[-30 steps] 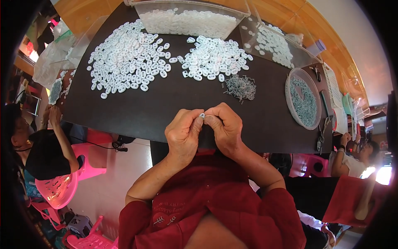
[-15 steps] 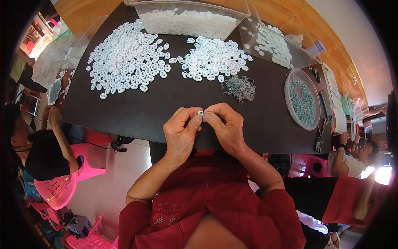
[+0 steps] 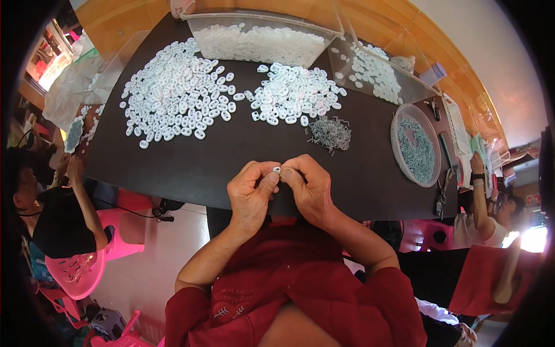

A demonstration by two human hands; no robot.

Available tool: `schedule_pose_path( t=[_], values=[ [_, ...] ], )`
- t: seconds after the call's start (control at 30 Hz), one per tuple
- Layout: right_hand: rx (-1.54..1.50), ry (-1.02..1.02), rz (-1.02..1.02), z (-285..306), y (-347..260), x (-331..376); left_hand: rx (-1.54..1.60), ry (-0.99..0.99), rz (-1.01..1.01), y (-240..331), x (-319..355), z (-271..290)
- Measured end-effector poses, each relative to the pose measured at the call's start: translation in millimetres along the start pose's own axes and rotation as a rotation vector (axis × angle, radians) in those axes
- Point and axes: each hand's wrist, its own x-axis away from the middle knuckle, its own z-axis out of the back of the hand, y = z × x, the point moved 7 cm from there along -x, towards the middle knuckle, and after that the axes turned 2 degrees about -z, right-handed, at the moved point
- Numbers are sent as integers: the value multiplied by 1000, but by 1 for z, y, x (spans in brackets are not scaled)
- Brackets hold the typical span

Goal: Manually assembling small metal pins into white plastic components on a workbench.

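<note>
Over the near edge of the dark table, my left hand (image 3: pixel 250 195) pinches a small white oval plastic piece (image 3: pixel 277 170) with dark holes between thumb and forefinger. My right hand (image 3: pixel 310 192) is closed too, its thumb and fingertip pressed up against the piece's right side. Whatever those right fingertips grip is hidden or too small to make out. Beyond my hands lies a small heap of grey metal pins (image 3: pixel 329 133). Behind it is a pile of similar white pieces (image 3: pixel 296 92), with a larger pile of white pieces (image 3: pixel 176 92) to the left.
A clear bin (image 3: pixel 260 60) of white pieces stands at the back, beside a tilted clear tray (image 3: pixel 370 78). On the right are a round dish (image 3: pixel 395 144) of pins and pliers (image 3: pixel 441 195). Co-workers sit at both sides; a pink chair (image 3: pixel 75 277) is at left.
The view has shifted slightly, so the table sits a little lower. My hands stay together at the white piece, tilted slightly differently. The person at right has raised a hand.
</note>
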Motion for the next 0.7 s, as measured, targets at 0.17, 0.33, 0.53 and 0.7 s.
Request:
schedule_pose_path(
  t=[0.17, 0.33, 0.53, 0.7],
  values=[
    [288, 139, 157, 36, -5, -36, 206, 22, 132, -10, -3, 7],
    [868, 148, 424, 38, 6, -75, 237, 16, 113, -12, -6, 8],
    [1062, 31, 470, 14, 18, -80, 225, 26, 81, -13, -5, 10],
    [939, 8, 469, 12, 14, -79, 234, 28, 62, -12, -4, 11]
  ],
)
